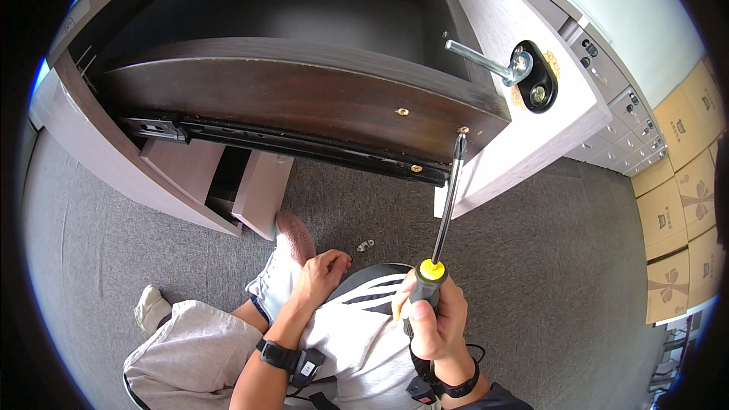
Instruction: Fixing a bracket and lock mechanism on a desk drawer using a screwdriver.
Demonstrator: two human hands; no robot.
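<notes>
Where the head view looked down on the carpet (531, 235), the screwdriver (440, 231) pointed to the far side of the scene, its long axis running from near to far and leaning slightly right. Its tip met the dark drawer side (288, 99) at a screw (463, 130); whether it was seated in the head could not be told. The right hand (444, 319) gripped the dark, yellow-collared handle, so the shaft reached out beyond that hand. To the left of the tool and apart from it, the left hand (323, 277) was loosely curled near a pinkish shoe (295, 237); whether anything was inside it could not be told. A black slide rail (304, 148) ran along the drawer side's lower edge, and the pale drawer front (562, 129), bearing a metal rod (478, 59), stood right of the tip. Small metal pieces (366, 245) lay on the carpet, far of the left hand and slightly right.
</notes>
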